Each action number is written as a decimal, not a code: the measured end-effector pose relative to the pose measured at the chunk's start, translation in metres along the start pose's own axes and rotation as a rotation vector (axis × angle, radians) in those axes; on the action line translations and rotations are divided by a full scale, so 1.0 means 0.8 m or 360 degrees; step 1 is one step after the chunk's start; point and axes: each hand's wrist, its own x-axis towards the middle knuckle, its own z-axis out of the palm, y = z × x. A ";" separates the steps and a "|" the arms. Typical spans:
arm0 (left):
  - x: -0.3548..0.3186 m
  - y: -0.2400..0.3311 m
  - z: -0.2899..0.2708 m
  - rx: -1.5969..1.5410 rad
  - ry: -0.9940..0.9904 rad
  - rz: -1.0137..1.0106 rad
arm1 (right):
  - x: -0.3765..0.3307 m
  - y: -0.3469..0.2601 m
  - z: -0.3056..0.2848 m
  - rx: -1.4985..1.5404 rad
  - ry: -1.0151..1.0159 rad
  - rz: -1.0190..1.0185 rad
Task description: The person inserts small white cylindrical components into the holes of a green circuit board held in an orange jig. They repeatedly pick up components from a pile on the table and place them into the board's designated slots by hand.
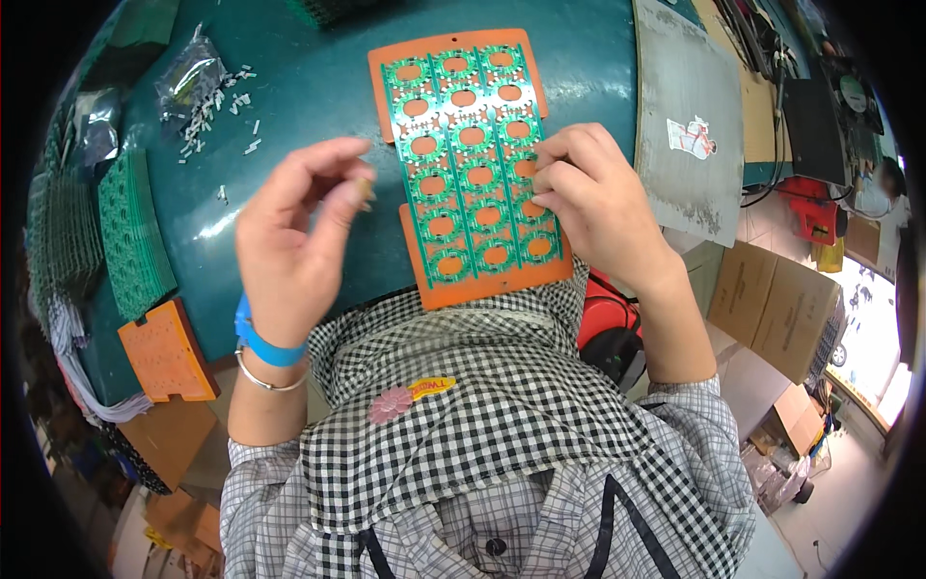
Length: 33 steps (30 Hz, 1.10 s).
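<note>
A green circuit board panel (pixel 469 145) with rows of oval cut-outs lies on an orange fixture plate (pixel 434 294) in front of me. Over the right edge of the panel, my right hand (pixel 603 198) is closed with its fingertips pinched together; whatever they hold is hidden. My left hand (pixel 294 232) hovers left of the panel, apart from it. Its fingers are curled, the index finger is raised, and a small tan bit shows by the thumb tip, too small to name. A blue wrist strap (pixel 265 338) and a bangle circle the left wrist.
Small white parts (pixel 207 116) are scattered beside a clear plastic bag (pixel 188 77) at the far left. Stacked green boards (pixel 135 232) and another orange plate (pixel 169 352) sit along the left edge. A grey metal sheet (pixel 690 96) lies right; cardboard boxes (pixel 772 309) stand beyond.
</note>
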 end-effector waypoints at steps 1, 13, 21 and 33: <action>-0.004 0.004 0.007 -0.0109 -0.0031 -0.0027 | 0.002 -0.003 -0.003 0.0057 0.0002 0.0026; -0.022 0.021 0.063 -0.0668 -0.0022 -0.0084 | 0.028 -0.063 0.015 0.0909 0.0261 0.0174; -0.014 -0.011 0.032 -0.0007 0.0130 0.0240 | -0.010 -0.017 -0.024 0.0748 0.0004 0.0410; -0.019 -0.021 0.028 0.0311 0.0026 0.0105 | -0.027 -0.008 -0.014 0.0551 -0.0065 0.0345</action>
